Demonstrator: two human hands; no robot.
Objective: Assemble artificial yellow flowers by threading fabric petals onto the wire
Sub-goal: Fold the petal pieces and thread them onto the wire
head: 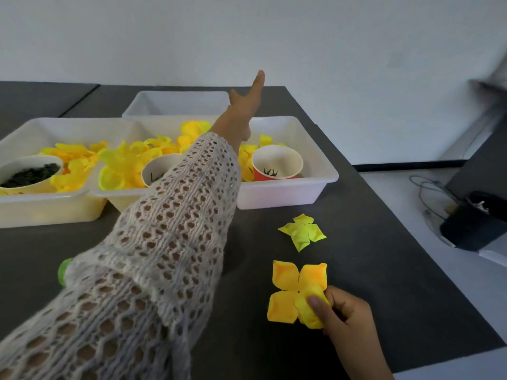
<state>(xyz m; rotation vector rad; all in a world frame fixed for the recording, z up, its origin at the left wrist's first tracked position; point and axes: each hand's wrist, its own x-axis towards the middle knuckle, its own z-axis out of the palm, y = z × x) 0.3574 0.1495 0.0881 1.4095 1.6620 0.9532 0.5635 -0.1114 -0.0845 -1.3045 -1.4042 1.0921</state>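
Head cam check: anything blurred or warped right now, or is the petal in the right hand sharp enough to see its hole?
Head view: the four-lobed petal pinched by the right hand is sharp, centre hole visible; the outstretched left hand is slightly soft; top-right corner smeared; table edge and white trays bow from the wide lens; light even, no glare.

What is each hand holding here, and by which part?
The right hand pinches the orange-yellow petal piece by one lobe. The left hand holds nothing, fingers stretched over the trays.
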